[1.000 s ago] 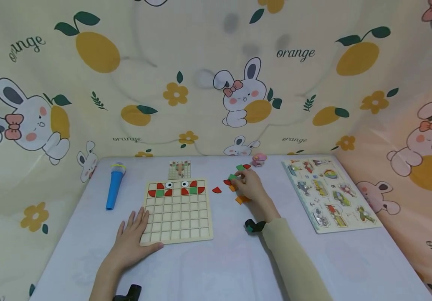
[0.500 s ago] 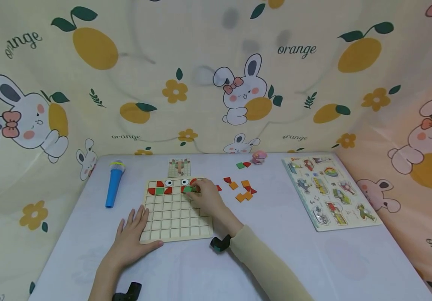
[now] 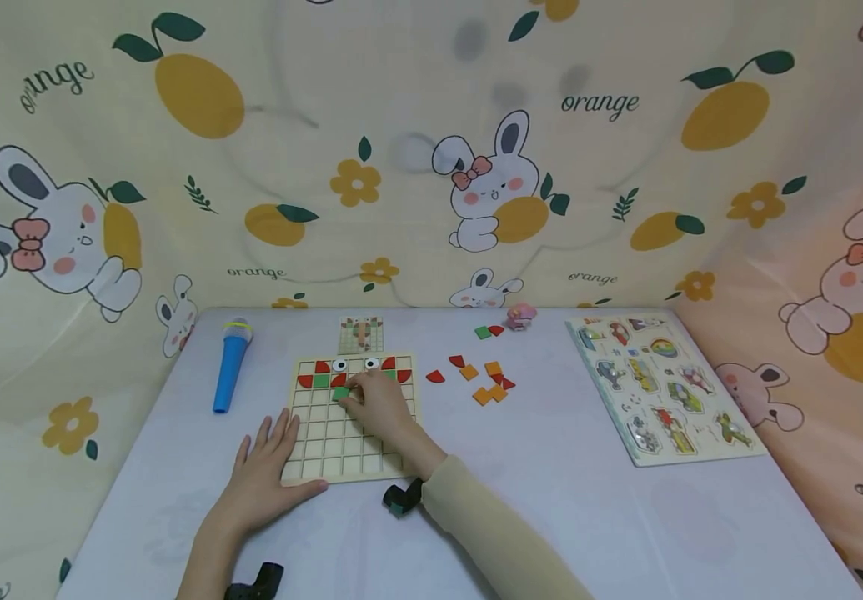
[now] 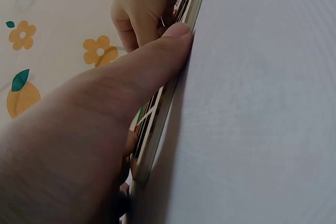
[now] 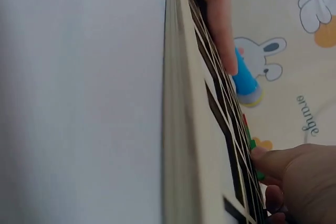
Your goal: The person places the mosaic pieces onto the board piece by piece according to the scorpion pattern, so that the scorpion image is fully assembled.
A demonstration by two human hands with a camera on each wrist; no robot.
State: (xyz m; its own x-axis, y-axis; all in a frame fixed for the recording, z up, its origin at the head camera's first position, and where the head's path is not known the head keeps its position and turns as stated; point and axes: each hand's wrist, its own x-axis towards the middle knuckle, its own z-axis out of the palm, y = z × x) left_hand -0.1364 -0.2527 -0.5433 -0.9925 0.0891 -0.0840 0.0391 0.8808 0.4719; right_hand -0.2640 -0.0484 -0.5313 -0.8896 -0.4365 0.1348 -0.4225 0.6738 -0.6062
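Note:
My right hand (image 3: pixel 384 408) pinches a green square tile (image 3: pixel 340 393) between thumb and fingers, over the upper middle of a wooden grid board (image 3: pixel 326 457). Red quarter-round tiles (image 3: pixel 305 382), green squares and two round eye pieces (image 3: pixel 338 365) sit in the board's far rows. Fingers spread, my left hand (image 3: pixel 262 475) rests at the board's near left corner. Its thumb (image 4: pixel 157 51) lies along the near edge in the left wrist view. In the right wrist view, the green tile (image 5: pixel 253 144) shows at the right fingertips; the grid is seen nearly edge-on.
Loose orange squares (image 3: pixel 482 396) and red pieces (image 3: pixel 435 377) lie right of the board. A pattern card (image 3: pixel 361 335) stands behind it. Also on the table are a blue toy microphone (image 3: pixel 231 371), a pink figurine (image 3: pixel 521 317) and a picture puzzle board (image 3: pixel 664 392).
From the loose pieces on the right, my right hand has carried the green tile over the board, then farther left. My left hand has stayed in place.

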